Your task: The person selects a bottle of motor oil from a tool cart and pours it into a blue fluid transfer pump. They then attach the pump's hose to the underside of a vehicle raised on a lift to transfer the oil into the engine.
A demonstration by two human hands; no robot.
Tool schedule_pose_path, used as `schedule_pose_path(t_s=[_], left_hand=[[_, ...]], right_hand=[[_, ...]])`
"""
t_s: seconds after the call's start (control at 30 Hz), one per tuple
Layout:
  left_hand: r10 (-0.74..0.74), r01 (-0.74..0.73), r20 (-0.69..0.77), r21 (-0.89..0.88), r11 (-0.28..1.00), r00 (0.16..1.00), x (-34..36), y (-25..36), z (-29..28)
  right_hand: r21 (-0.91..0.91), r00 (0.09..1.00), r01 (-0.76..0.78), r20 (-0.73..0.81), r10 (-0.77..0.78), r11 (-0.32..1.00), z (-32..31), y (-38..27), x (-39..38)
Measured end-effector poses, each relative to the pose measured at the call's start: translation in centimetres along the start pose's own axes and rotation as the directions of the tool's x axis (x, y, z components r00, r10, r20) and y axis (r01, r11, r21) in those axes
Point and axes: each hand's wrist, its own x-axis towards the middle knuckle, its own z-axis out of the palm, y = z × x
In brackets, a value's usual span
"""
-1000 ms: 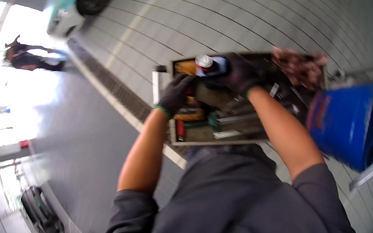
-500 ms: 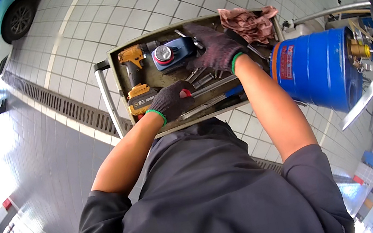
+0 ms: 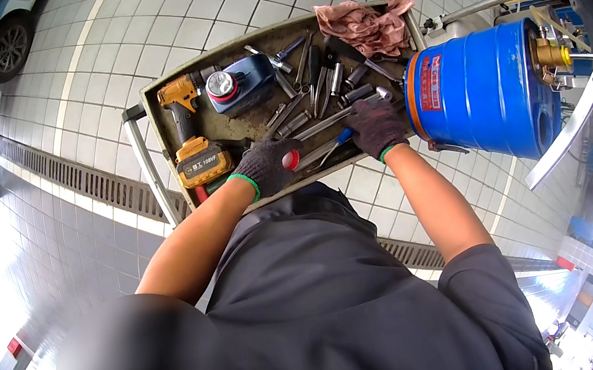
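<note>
My left hand (image 3: 268, 168), in a dark knit glove with a green cuff, is closed around a small round red-and-white piece (image 3: 291, 160) at the tray's near side. My right hand (image 3: 378, 124), gloved alike, reaches down at the tray's right part, beside a long metal bar (image 3: 322, 125) and a blue-handled tool (image 3: 344, 135). Its fingertips point away from me and are partly hidden, so their grip is unclear. Beyond my left hand lies a dark blue container (image 3: 246, 87) with a red-ringed silver round top. A yellow-and-black cordless drill (image 3: 182, 102) lies to its left.
Sockets, pliers and several hand tools (image 3: 319, 83) crowd the metal tray (image 3: 160, 141). A crumpled pink rag (image 3: 367, 28) hangs over its far right corner. Close on the right is a blue drum (image 3: 481, 95) with brass fittings. A floor grate (image 3: 86, 168) runs past the left side.
My right hand has drawn back toward me and to the right, away from the blue container, uncovering tools. The left hand still holds the red-and-white piece. The whole view has shifted slightly.
</note>
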Motion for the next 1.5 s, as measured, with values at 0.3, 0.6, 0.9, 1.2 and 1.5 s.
schedule_pose_path(t_s=[0.3,0.6,0.9,1.2,1.5], left_hand=[[-0.012,0.01,0.009,0.195,0.981,1.0,0.3,1.1,3.3],[-0.155,0.055,-0.796,-0.152,0.987,0.585,-6.6,2.4,-3.0],[0.026,0.002,-0.864,0.031,1.0,0.502,-4.9,2.2,-10.6],[-0.016,-0.187,-0.806,-0.157,0.97,0.591,-3.7,-0.9,-10.3],[0.079,-0.266,-0.821,-0.091,0.96,0.566,-3.5,-1.9,-10.9]], right_hand=[[0.711,0.926,-0.14,-0.152,0.345,0.689,-4.9,1.5,-5.6],[0.698,0.934,0.315,-0.35,-0.078,0.643,-19.8,-4.8,-1.1],[0.447,0.899,0.305,-0.427,-0.098,0.841,-23.0,-11.4,-0.3],[0.444,0.875,0.172,-0.479,0.071,0.88,-20.9,-15.8,-2.3],[0.565,0.807,0.123,-0.536,0.249,0.816,-20.1,-17.9,-2.7]])
